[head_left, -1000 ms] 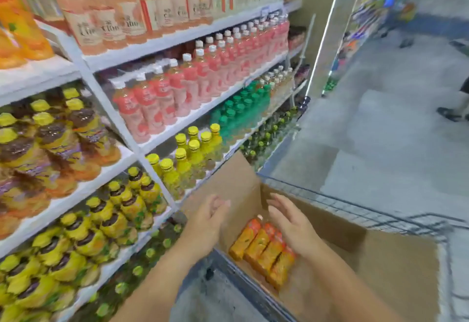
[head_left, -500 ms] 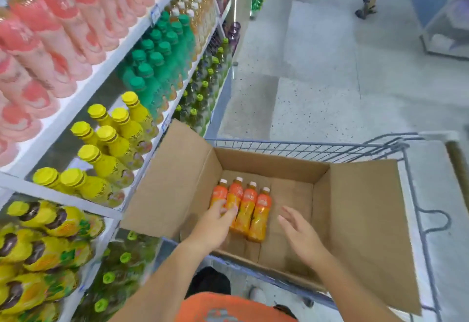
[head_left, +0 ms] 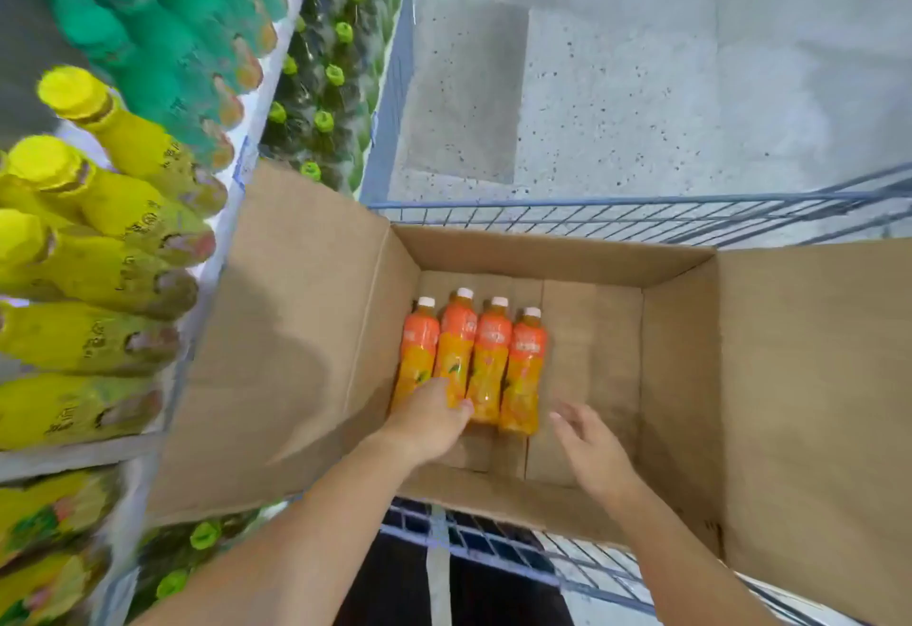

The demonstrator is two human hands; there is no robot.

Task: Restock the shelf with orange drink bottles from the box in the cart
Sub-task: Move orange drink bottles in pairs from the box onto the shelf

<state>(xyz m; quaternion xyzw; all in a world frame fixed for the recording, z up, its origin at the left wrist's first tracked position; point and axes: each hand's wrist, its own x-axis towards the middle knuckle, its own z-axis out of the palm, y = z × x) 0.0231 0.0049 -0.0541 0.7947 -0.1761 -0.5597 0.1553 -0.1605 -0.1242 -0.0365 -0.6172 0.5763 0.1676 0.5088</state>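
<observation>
Left grip [head_left: 429, 420] lies over the bases of the two leftmost orange bottles [head_left: 476, 354], thumb across the second; whether it has clamped I cannot tell. Right grip [head_left: 587, 448] hangs with fingers apart just beside the fourth. Both have dropped deeper into the box [head_left: 681, 378] in the cart [head_left: 592, 220], so pickup looks imminent.

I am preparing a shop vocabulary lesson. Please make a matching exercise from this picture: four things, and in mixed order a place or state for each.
1 left hand
2 right hand
3 orange drink bottles
4 yellow-capped bottles

a on the shelf beside the box
b open, above bare box floor
c lying side by side in the box
d touching the near bottle ends

Pairs: 1-d, 2-b, 3-c, 4-a
</observation>
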